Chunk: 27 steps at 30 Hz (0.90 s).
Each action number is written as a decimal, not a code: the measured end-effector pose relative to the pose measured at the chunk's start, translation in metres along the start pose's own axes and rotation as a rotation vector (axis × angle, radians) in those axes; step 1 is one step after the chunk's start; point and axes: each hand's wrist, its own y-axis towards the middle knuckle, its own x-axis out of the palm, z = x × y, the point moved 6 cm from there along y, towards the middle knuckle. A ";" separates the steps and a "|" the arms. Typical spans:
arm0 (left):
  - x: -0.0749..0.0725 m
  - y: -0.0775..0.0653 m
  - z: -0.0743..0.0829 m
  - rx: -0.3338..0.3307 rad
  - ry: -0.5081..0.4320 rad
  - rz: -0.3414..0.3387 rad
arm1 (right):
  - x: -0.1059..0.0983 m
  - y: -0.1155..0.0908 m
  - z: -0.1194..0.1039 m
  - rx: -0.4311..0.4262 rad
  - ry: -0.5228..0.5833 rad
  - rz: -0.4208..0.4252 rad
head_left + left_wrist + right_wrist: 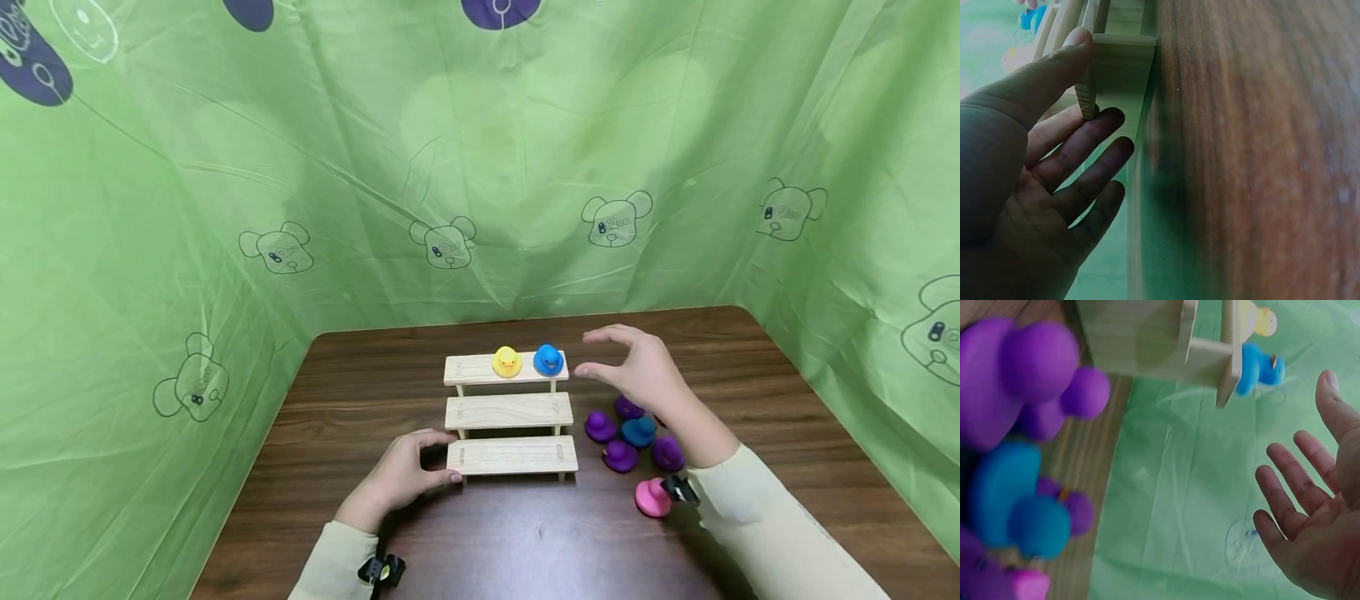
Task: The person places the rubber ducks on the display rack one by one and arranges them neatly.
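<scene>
A three-tier wooden step stand (510,456) stands on the table. My left hand (405,471) grips the left end of its lowest step, thumb at the front corner and index finger at the back; the other fingers stretch out below, as the left wrist view shows. On the top step sit a yellow rubber duck (507,362) and, at its right end, a blue rubber duck (549,361). Just right of that blue duck my right hand (637,367) hovers, thumb and fingers spread apart, holding nothing. In the right wrist view a gap separates the blue duck (1260,370) from the fingers.
Right of the stand, below my right forearm, several purple ducks (601,427) cluster round another blue duck (638,432). Nearer the front lies a pink duck (653,498), partly behind the wrist strap. Green printed cloth (480,167) hangs around the brown table (360,375).
</scene>
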 end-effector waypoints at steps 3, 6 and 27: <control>0.000 0.000 0.000 0.005 0.000 -0.001 | -0.011 -0.009 0.015 0.031 -0.021 0.010; -0.001 0.000 0.001 0.017 0.002 0.002 | -0.021 -0.018 0.033 0.076 -0.046 0.013; 0.000 0.000 0.000 0.005 -0.009 0.003 | -0.051 -0.069 0.150 0.177 0.093 -0.205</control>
